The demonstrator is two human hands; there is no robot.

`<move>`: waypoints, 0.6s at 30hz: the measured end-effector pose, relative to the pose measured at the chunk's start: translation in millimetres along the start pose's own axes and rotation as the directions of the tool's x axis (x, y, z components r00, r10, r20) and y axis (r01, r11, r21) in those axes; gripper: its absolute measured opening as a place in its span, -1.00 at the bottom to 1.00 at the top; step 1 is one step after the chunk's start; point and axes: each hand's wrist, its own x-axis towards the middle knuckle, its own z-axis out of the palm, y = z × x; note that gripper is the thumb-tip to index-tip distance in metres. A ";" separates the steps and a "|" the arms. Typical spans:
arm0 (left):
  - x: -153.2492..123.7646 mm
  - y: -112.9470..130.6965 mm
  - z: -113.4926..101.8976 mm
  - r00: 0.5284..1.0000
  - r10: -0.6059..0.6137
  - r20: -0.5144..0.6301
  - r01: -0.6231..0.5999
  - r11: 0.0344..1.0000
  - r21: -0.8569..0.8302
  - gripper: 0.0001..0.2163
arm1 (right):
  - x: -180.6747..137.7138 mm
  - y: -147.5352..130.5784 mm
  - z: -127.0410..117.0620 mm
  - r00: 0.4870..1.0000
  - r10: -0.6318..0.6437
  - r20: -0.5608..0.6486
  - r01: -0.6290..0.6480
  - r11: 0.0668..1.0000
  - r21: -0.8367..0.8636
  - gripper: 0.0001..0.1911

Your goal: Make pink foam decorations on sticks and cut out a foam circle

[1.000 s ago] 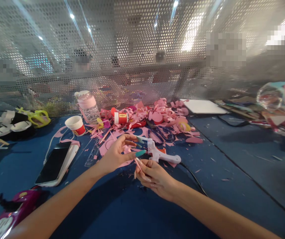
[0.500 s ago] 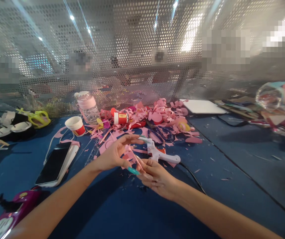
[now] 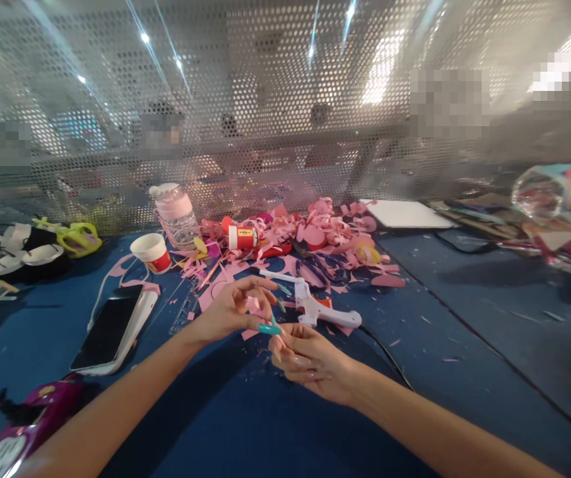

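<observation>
My left hand (image 3: 233, 311) hovers over the blue table (image 3: 275, 425), its thumb and fingers with teal nails curled in a pinch round a small pink paper piece (image 3: 252, 305). My right hand (image 3: 310, 362) sits just right of it, fingers curled, its fingertips meeting the left thumb at the same pink strip. A white glue gun (image 3: 315, 307) lies on the table right behind both hands, its cord running off to the right.
A heap of pink paper scraps (image 3: 315, 239) lies behind, with a red-and-white glue tube (image 3: 242, 236), paper cup (image 3: 151, 251) and pink bottle (image 3: 176, 212). A phone (image 3: 109, 326) lies left. A white tablet (image 3: 405, 214) and clutter sit right. A perforated metal screen (image 3: 265, 99) closes the back.
My left fingers have curled in from a spread pose to a pinch on the pink piece. The long pink strip no longer sticks up between my hands.
</observation>
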 end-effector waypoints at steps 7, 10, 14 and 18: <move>-1.5 -13.5 -0.5 0.994 -0.073 -0.078 0.071 0.997 -0.020 -0.59 | 0.8 2.0 1.5 0.999 0.037 0.007 -0.037 0.999 -0.013 -0.71; -2.4 -16.0 0.3 0.991 -0.119 -0.066 0.117 0.992 -0.042 -0.60 | 0.7 2.5 3.0 0.999 0.037 0.008 -0.037 0.999 -0.010 -0.72; -3.5 -17.6 1.1 0.986 -0.159 -0.043 0.155 0.984 -0.090 -0.60 | 0.6 3.4 3.2 0.999 0.041 0.006 -0.041 0.999 -0.022 -0.69; -3.9 -19.0 2.3 0.988 -0.149 -0.043 0.141 0.978 -0.153 -0.65 | 0.0 3.1 4.8 0.998 0.067 0.011 -0.067 0.998 -0.013 -0.69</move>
